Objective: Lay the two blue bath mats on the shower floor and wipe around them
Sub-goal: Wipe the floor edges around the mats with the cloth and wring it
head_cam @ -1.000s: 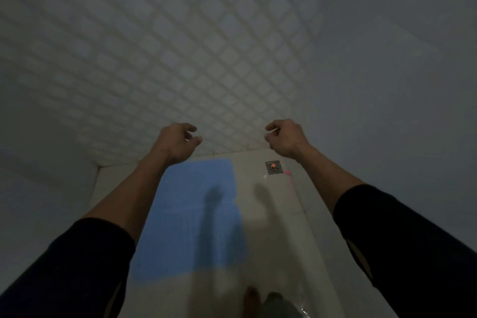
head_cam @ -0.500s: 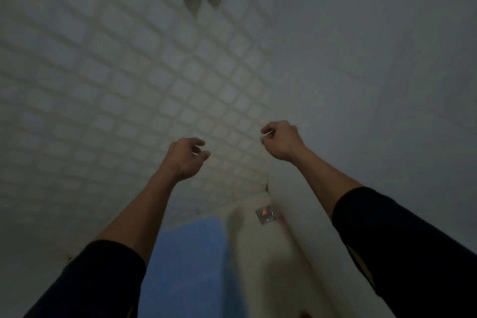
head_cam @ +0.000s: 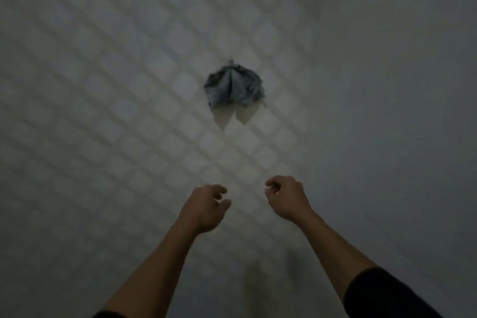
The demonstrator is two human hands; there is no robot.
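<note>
Tiled wall [head_cam: 103, 111] holds a hanging grey cloth [head_cam: 233, 85]; left hand [head_cam: 204, 208] and right hand [head_cam: 287, 199] below, grip loosely curled, empty.

No legible text or signs

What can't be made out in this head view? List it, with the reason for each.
- Bath mats and shower floor: out of frame below.
- Dark cloth on the tiled wall: what holds it up is too dim and blurred to tell.
- Left hand and right hand: fingers curled, fingertips blurred.
- Sleeve: cut off by the bottom edge.
</note>
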